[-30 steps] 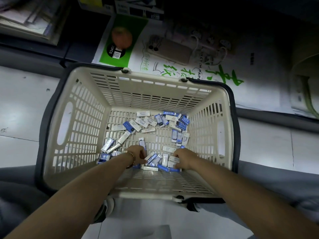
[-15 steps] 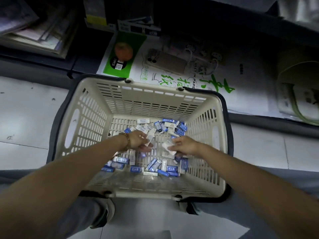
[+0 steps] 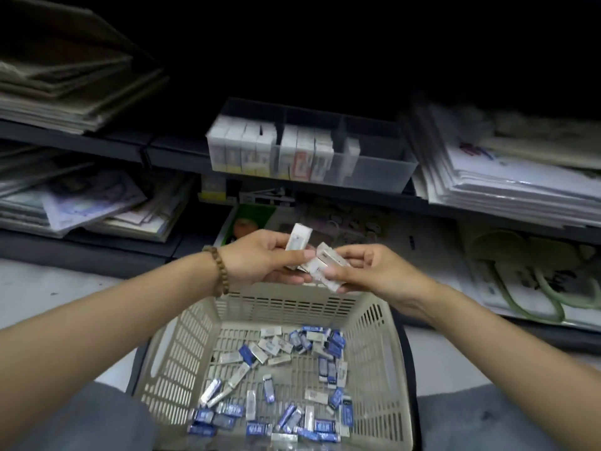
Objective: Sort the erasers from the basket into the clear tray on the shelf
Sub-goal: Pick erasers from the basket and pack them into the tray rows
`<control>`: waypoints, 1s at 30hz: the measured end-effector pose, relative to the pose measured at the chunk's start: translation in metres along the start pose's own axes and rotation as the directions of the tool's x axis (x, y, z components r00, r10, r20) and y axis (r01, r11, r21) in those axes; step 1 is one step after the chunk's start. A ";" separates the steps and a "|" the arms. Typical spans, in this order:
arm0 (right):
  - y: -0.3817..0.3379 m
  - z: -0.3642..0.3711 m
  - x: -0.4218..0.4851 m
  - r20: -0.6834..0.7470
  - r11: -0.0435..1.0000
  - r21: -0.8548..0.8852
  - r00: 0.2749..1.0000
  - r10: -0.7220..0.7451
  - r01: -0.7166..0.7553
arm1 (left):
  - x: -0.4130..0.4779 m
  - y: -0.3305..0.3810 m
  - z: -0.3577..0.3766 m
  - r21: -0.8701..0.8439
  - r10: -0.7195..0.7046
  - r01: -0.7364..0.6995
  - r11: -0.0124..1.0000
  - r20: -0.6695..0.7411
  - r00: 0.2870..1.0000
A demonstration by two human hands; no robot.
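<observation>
The basket (image 3: 387,359) is beige moulded plastic with slotted, grid-like walls and floor. It sits low between the person's knees, and loose erasers (image 3: 276,385) are scattered over its bottom. They are small flat rectangular blocks, some in blue sleeves and some in white or silvery ones. Their print is too blurred to read. Above the basket's far rim, the left hand (image 3: 260,258), with a brown beaded bracelet (image 3: 219,271) at its wrist, pinches one white eraser (image 3: 297,240) upright between thumb and fingers. The right hand (image 3: 374,271) curls around a bundle of erasers (image 3: 328,266) in pale wrappers, touching the left hand's fingertips. Further back on the dark shelf (image 3: 175,151) stands the clear tray (image 3: 377,167), a frosted translucent box split by dividers. Its left and middle compartments hold upright white packs (image 3: 242,148), one of them with a red label that cannot be read. The right compartment holds a single pack against its divider. Stacks of glossy papers (image 3: 507,177) lie beside the tray on the right, and folded sheets (image 3: 65,92) lie on the left.
</observation>
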State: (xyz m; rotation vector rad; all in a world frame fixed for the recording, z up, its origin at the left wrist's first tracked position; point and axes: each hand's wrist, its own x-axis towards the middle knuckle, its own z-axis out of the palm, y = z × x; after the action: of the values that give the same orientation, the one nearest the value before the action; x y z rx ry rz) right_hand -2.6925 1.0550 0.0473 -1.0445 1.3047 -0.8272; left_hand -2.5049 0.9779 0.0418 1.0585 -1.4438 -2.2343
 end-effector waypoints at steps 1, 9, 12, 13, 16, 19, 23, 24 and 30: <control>-0.002 0.000 -0.001 -0.009 0.999 0.046 1.000 -0.010 0.010 | -0.002 -0.001 -0.001 -0.053 0.008 -0.010 0.999 -0.037 0.999; -0.016 -0.005 -0.001 -0.269 0.977 0.163 0.959 -0.087 0.135 | -0.003 -0.005 0.000 -0.324 0.029 -0.122 0.938 -0.276 0.961; -0.012 0.002 -0.002 -0.263 0.983 0.135 0.961 -0.087 0.127 | 0.000 -0.007 0.007 -0.374 0.023 -0.125 0.919 -0.266 0.964; -0.010 0.005 -0.001 -0.268 0.986 0.105 0.959 -0.096 0.128 | 0.000 -0.007 0.009 -0.379 0.027 -0.128 0.917 -0.262 0.965; -0.006 0.012 0.003 -0.329 0.986 0.073 0.937 -0.116 0.148 | 0.001 -0.009 0.012 -0.278 0.086 -0.160 0.947 -0.260 0.962; -0.003 0.014 0.005 -0.382 0.986 0.107 0.921 -0.081 0.131 | 0.002 -0.012 0.013 -0.209 0.124 -0.183 0.961 -0.266 0.956; -0.004 0.015 0.008 -0.250 0.925 0.372 0.968 0.021 0.076 | 0.004 -0.013 0.012 -0.299 0.114 -0.197 0.934 -0.274 0.955; -0.004 0.015 0.008 -0.226 0.912 0.404 0.974 0.026 0.069 | 0.004 -0.013 0.012 -0.303 0.116 -0.201 0.931 -0.276 0.954; -0.013 0.004 0.003 -0.219 0.958 0.277 0.976 -0.015 0.077 | 0.005 -0.005 0.012 -0.296 0.041 -0.115 0.948 -0.246 0.969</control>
State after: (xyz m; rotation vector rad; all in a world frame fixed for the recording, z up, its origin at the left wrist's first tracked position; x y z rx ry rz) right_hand -2.6871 1.0482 0.0585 -0.7744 1.2975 -1.1528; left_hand -2.5162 0.9852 0.0376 1.0955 -0.9824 -2.1039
